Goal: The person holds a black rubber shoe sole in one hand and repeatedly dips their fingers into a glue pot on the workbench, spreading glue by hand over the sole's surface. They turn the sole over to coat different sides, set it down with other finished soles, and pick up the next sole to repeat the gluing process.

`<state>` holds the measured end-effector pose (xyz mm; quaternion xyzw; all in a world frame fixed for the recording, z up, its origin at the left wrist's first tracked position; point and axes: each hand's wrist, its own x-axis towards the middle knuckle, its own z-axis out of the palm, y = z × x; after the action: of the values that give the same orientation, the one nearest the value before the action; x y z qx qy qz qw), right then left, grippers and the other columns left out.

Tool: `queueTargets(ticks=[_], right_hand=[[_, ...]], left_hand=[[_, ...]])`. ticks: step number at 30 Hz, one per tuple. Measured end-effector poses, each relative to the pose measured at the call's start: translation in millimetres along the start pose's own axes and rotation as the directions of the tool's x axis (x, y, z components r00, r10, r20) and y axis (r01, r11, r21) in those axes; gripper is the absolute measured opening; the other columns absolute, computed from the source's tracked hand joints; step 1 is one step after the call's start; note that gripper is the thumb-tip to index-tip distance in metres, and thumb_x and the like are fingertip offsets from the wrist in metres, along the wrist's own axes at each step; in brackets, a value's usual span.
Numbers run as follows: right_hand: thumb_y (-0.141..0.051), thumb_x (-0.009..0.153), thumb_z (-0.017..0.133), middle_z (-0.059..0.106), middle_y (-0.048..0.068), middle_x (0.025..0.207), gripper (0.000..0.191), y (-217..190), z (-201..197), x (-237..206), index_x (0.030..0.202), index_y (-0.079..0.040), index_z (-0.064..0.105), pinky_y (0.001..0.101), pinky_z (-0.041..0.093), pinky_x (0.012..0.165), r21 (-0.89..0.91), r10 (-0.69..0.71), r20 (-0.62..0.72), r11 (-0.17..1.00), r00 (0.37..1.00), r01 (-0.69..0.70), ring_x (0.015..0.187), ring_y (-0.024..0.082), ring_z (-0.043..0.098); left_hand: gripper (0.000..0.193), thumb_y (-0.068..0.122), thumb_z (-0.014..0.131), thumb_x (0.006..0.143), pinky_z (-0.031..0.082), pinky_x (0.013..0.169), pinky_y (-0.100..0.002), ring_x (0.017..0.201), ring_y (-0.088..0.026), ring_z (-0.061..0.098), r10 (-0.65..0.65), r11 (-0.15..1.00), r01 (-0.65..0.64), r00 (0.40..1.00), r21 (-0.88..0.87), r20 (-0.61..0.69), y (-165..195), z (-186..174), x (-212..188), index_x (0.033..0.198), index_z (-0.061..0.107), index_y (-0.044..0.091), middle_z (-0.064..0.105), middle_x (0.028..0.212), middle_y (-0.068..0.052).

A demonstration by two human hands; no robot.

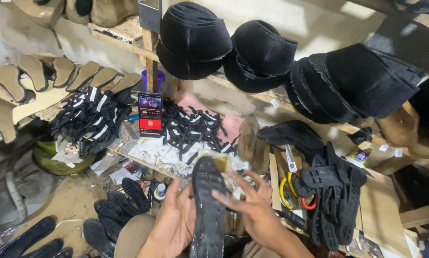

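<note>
A phone (150, 113) stands upright against the wooden post at the back of the bench, its screen lit red and dark with a small picture at the top, and a purple cup (158, 78) sits just behind it. To the right, under the shelf of black hats (259, 53), a small glue tube (358, 156) with a yellow, white and blue label lies on the bench, with little white tags near it. A flat white and red pack (71, 149) rests by the pile of black-and-white straps (91, 117) at the left, and a small round tin (160, 191) sits at the bench edge below. The black shoe sole (207, 210) stands on end in the middle foreground, tread facing the camera, between both hands. The left hand (174, 224) cups its left edge from behind, fingers loosely curled around it. The right hand (252, 208) lies across the sole's front, fingers spread wide and flat, fingertips pressing the tread. Just right, a stack of black soles (333, 196) leans beside yellow-handled scissors (291, 179)
</note>
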<state>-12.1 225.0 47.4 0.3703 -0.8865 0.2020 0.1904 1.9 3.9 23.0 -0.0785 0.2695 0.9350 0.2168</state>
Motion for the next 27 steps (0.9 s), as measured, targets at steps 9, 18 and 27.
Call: queueTargets(ticks=[9, 18, 27], right_hand=[[-0.021, 0.087, 0.065, 0.038, 0.002, 0.158, 0.06, -15, 27, -14, 0.135, -0.056, 0.056, 0.0627, 0.029, 0.102, -0.401, -0.324, -0.145, 0.883, 0.935, 0.244, 0.133, 0.043, 0.035], [-0.051, 0.099, 0.059, 0.04, -0.008, 0.162, 0.037, -26, 37, -43, 0.133, -0.062, 0.06, 0.0642, 0.039, 0.104, -0.577, -0.386, -0.091, 0.772, 0.918, 0.267, 0.133, 0.036, 0.048], [-0.043, 0.084, 0.069, 0.053, 0.006, 0.141, 0.045, -16, 52, -54, 0.126, -0.058, 0.063, 0.0606, 0.036, 0.095, -0.558, -0.228, -0.214, 0.826, 0.95, 0.073, 0.115, 0.047, 0.05]], left_hand=[[0.079, 0.059, 0.029, 0.097, 0.056, 0.09, -0.04, 0.099, -0.025, 0.071, 0.049, 0.96, -0.002, 0.986, -0.28, 0.159, -39, -67, 15, 0.146, 0.049, 0.001, 0.07, 0.122, -0.016], [0.063, 0.049, 0.032, 0.103, 0.037, 0.117, -0.038, 0.139, -0.023, 0.048, 0.164, 0.887, 0.08, 0.866, -0.456, 0.473, -45, -39, 10, 0.156, 0.033, 0.016, 0.046, 0.156, -0.009], [0.07, 0.046, 0.03, 0.103, 0.039, 0.11, -0.037, 0.134, -0.026, 0.056, 0.085, 0.817, 0.033, 0.98, -0.576, 0.178, -45, -23, 16, 0.156, 0.036, 0.001, 0.052, 0.154, -0.014]])
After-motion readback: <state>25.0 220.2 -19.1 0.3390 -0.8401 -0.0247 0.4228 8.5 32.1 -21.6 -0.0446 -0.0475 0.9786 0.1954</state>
